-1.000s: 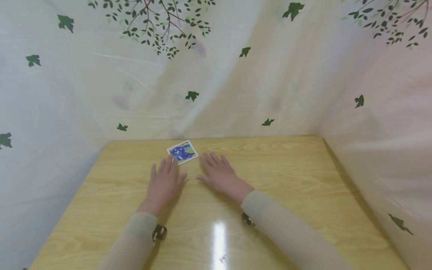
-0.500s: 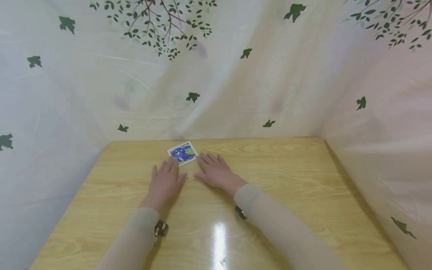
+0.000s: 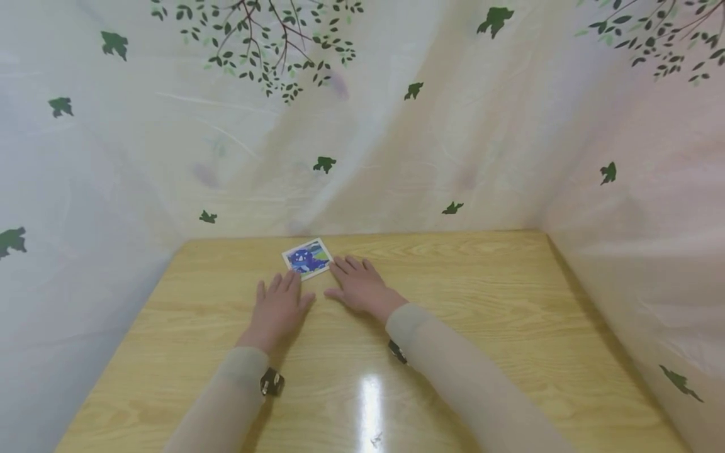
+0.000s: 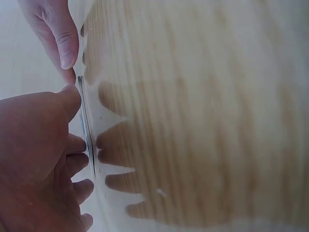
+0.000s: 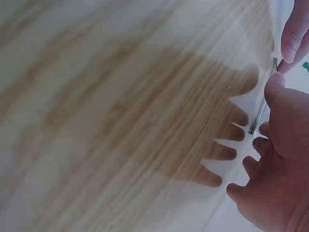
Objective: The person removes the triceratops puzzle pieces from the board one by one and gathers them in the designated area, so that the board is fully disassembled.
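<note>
A small white-bordered picture (image 3: 308, 258) of a blue cartoon dinosaur lies tilted on the wooden table near its back edge. My left hand (image 3: 277, 311) has its fingers spread, with the fingertips right at the picture's near-left edge. On the other side, my right hand (image 3: 362, 285) lies with straight fingers, its index fingertip at the picture's right corner. Both thumbs point inward toward each other. In the left wrist view the picture (image 4: 87, 125) shows only as a thin edge past the left hand (image 4: 38, 145). The right wrist view shows that edge beyond the right hand (image 5: 275, 159).
The wood-grain table (image 3: 481, 302) reflects a bright light streak near its front. A pale curtain (image 3: 374, 157) printed with green leaves and branches hangs behind the table and along both sides. A dark strap device (image 3: 272, 382) sits on the left wrist, another (image 3: 398, 351) on the right.
My right hand has shifted slightly left to the picture's corner. My left fingertips have drawn back from over the picture to its near edge, uncovering more of it.
</note>
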{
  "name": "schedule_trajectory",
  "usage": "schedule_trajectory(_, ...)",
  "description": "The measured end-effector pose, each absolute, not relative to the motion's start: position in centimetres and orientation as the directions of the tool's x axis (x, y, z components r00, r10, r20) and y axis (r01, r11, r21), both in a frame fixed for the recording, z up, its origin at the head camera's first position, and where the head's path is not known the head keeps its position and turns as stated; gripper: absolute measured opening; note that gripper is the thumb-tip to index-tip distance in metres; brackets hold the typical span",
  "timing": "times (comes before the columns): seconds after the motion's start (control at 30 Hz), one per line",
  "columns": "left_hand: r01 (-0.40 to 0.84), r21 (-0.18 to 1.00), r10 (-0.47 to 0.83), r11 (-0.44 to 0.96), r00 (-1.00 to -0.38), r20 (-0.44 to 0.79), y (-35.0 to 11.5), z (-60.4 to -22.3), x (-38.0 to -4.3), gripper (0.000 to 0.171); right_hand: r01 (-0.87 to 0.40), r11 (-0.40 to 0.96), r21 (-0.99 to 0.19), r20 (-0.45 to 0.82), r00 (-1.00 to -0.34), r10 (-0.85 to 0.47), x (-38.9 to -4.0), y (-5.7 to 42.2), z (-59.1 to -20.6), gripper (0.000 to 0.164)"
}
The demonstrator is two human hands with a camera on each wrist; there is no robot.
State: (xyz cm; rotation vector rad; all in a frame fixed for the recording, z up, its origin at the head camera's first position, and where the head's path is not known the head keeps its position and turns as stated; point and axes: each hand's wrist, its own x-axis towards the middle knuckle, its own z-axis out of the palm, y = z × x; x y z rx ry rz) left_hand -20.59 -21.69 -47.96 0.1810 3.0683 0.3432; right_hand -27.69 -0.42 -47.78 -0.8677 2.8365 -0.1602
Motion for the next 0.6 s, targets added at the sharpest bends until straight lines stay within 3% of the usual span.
schedule_trajectory(0.6,0.148,0.237,0.164,0.96,-0.985,-0.049,-21.3,-47.1,-20.2,0.073,-0.595,0.797,-0.101,-0.101,-0.791,-0.603,-28.1,-0.6,-47.0,0.077)
